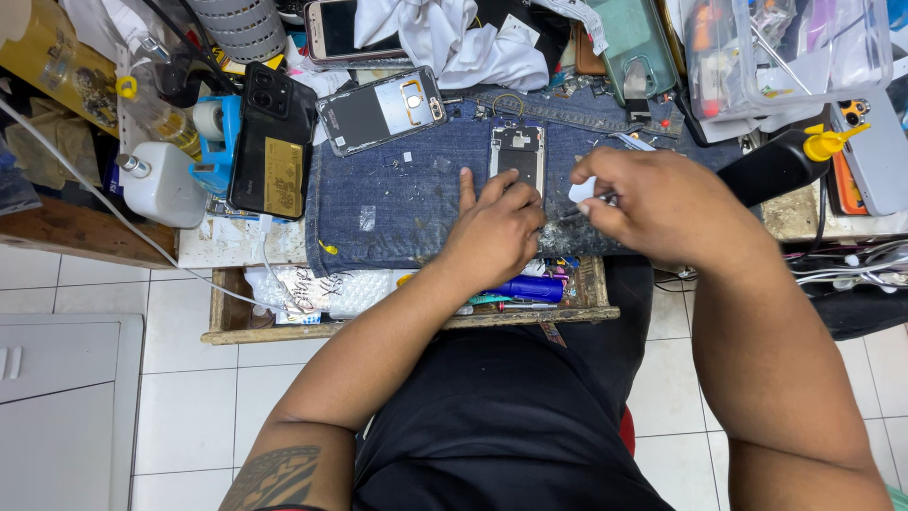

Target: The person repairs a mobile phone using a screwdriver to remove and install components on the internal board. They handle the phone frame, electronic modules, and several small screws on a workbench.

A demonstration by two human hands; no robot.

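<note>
An opened phone body (517,151) with a dark interior lies upright on a blue denim mat (397,203). My left hand (497,227) rests flat on the mat and presses the phone's lower end with its fingers. To the right of the phone, my right hand (662,203) pinches a small white scrap (581,189) together with a thin metal tool (567,214) whose tip points left toward the phone.
A second phone frame (380,110) lies tilted at the mat's far left, beside a black phone with a gold card (274,142). A white bottle (161,185), tape roll, clear plastic box (785,52) and black bottle with a yellow cap (785,161) crowd the bench. An open drawer (407,293) holds pens.
</note>
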